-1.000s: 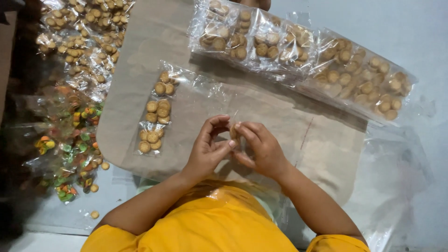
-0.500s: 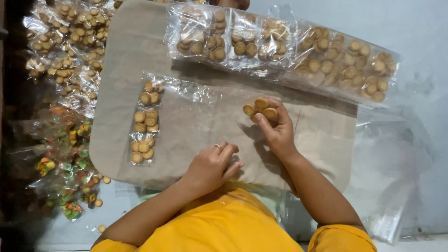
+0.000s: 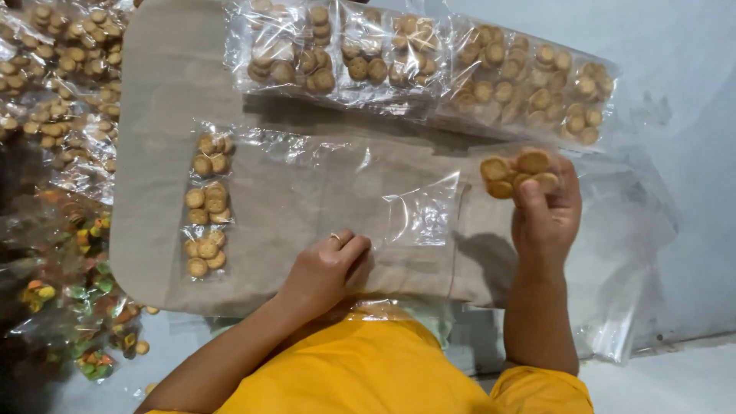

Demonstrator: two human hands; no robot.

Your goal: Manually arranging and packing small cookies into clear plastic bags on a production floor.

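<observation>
While the right hand (image 3: 546,218) hovers at the right of the frame, its fingers are pinched closed around a small cluster of round biscuits (image 3: 515,173), four or so, held just above the brown mat (image 3: 165,100). The left hand (image 3: 326,270) sits low in the centre, fingers curled and pressing on the near edge of an empty clear bag (image 3: 418,211) that lies flat on the mat; whether it grips the film or only pins it, I cannot tell from here. A filled strip (image 3: 207,205) of biscuits lies at the left of the mat, and a row of packed bags (image 3: 422,65) runs across the top. More packs (image 3: 61,84) pile up at the upper left, with coloured sweets (image 3: 77,307) at lower left.

The risk is plain: the biscuits are stacked loosely in the fingertips, so a slack pinch could let one slide out and roll off the mat. The bag mouth looks flat, so the biscuits could catch on the film and crumble or scatter.
</observation>
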